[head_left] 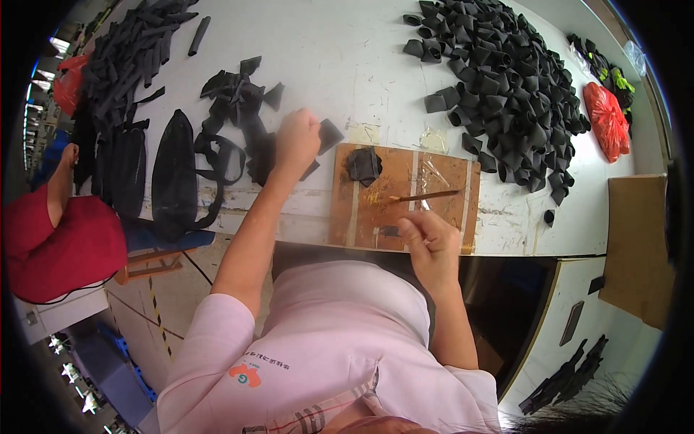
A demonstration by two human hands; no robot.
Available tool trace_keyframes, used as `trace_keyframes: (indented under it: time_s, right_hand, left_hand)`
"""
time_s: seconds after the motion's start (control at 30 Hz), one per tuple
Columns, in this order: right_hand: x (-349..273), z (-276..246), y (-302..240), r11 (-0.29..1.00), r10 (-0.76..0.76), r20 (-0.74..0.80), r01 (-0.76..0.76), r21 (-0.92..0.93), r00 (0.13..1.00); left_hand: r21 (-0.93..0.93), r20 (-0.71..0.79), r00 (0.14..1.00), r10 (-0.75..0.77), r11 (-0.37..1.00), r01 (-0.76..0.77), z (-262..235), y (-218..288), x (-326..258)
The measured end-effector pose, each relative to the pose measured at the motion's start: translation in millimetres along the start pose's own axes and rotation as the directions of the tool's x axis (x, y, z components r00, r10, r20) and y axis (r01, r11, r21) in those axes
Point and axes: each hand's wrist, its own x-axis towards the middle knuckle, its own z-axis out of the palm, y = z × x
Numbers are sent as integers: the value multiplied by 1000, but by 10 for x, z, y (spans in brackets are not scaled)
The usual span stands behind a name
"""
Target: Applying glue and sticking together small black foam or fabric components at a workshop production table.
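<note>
My left hand (298,141) is closed at the edge of a loose heap of flat black fabric pieces (242,98). A squarish black fabric piece (330,135) sticks out at its fingers, seemingly pinched there. My right hand (435,247) is curled, thumb against forefinger, over the front edge of a brown board (463,210). Whatever it holds, if anything, is hidden. On that board lie a folded black fabric piece (364,166) and a slim brown brush (426,196). A small dark patch (389,231) shows just left of my right hand.
A big pile of black fabric tubes (506,87) covers the table's right side, beside a red plastic bag (606,121). Black strips (137,50) and black pouches (173,173) lie at left. A person in red (61,242) sits at left; a cardboard box (636,246) stands at right.
</note>
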Motion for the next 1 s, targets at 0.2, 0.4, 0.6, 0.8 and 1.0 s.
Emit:
trace_keyframes:
  time_s: [0.2, 0.4, 0.6, 0.8, 1.0]
  right_hand:
    - [19, 348, -1, 963, 156, -36, -144, 229, 987]
    - [32, 358, 12, 994, 65, -172, -47, 102, 983]
    - [0, 324, -6, 934, -266, -315, 162, -320, 911]
    - [-47, 278, 15, 844, -374, -232, 226, -486, 898]
    - [-67, 141, -92, 981, -132, -151, 107, -164, 980]
  left_hand:
    - [-775, 568, 803, -184, 210, 596, -372, 709, -454]
    - [-686, 727, 682, -83, -145, 713, -431, 1040, -896]
    - [-844, 419, 890, -182, 283, 456, -531, 1281, -1042]
    - [-775, 515, 845, -145, 342, 531, -504, 1282, -1044]
    - [-704, 553, 826, -111, 468, 534, -514, 1223, -1027]
